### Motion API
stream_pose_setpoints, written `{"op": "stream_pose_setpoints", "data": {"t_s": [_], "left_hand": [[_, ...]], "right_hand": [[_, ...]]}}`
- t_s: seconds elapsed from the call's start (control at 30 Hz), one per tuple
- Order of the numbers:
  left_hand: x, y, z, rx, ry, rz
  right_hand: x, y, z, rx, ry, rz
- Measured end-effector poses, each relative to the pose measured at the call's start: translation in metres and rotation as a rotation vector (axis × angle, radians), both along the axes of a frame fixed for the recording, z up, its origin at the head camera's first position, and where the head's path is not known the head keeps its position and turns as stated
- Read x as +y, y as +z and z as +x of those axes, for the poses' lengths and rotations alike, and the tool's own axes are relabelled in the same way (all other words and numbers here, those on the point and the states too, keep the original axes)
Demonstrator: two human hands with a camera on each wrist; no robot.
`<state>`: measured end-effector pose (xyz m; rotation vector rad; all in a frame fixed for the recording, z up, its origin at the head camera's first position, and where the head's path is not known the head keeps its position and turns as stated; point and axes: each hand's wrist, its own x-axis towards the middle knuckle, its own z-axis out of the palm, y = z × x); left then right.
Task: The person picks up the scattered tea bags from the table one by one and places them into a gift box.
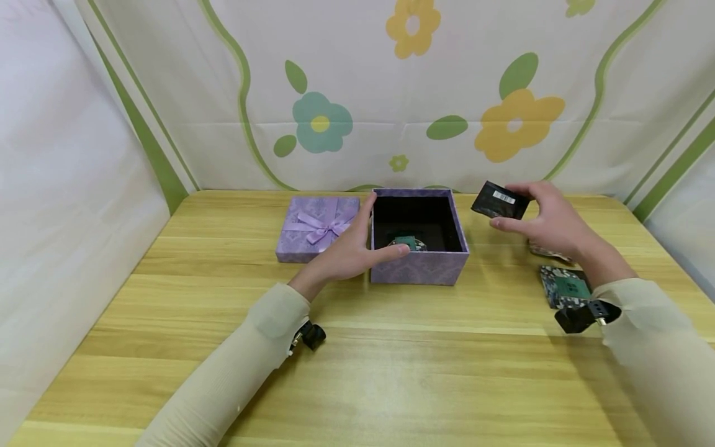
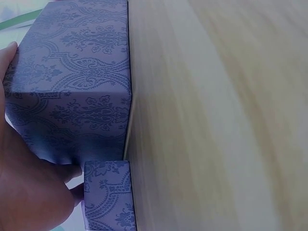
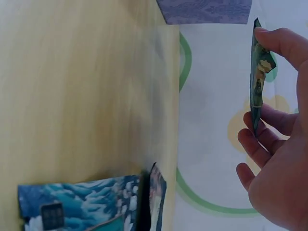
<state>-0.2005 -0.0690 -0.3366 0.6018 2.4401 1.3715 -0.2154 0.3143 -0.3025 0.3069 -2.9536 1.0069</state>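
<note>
A purple patterned gift box (image 1: pixel 419 267) stands with its top off, its inside black. My left hand (image 1: pixel 352 248) rests at its near left corner, thumb straight along the front rim and fingers along the left wall. In the left wrist view, some fingertips of the left hand (image 2: pixel 33 187) reach between box and lid. A green patterned packet (image 1: pixel 408 242) lies inside the box. Right of the box and above the table, my right hand (image 1: pixel 558 217) pinches a flat black packet (image 1: pixel 494 202) with a white label. Its other face (image 3: pixel 260 72) shows a green and cream pattern.
The purple lid (image 1: pixel 313 230) with a ribbon bow lies left of the box. Under my right forearm lie a patterned packet (image 1: pixel 564 285) with a green panel and another packet (image 1: pixel 544 251), partly hidden. A flowered cloth (image 1: pixel 357 161) hangs behind the wooden table (image 1: pixel 391 360).
</note>
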Motion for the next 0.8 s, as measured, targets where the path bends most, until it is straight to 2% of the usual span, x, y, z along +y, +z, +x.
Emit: {"op": "stream_pose_setpoints", "data": {"t_s": [0.2,0.47,0.8], "left_hand": [[0.0,-0.001,0.0,-0.003,0.001,0.005],[0.001,-0.001,0.0,0.003,0.005,-0.004],[0.001,-0.001,0.0,0.008,0.005,-0.004]], "right_hand": [[-0.008,0.007,0.001,0.048,0.012,-0.047],[-0.026,0.016,0.003,0.05,0.014,-0.069],[-0.057,0.02,0.003,0.09,0.062,-0.115]]}}
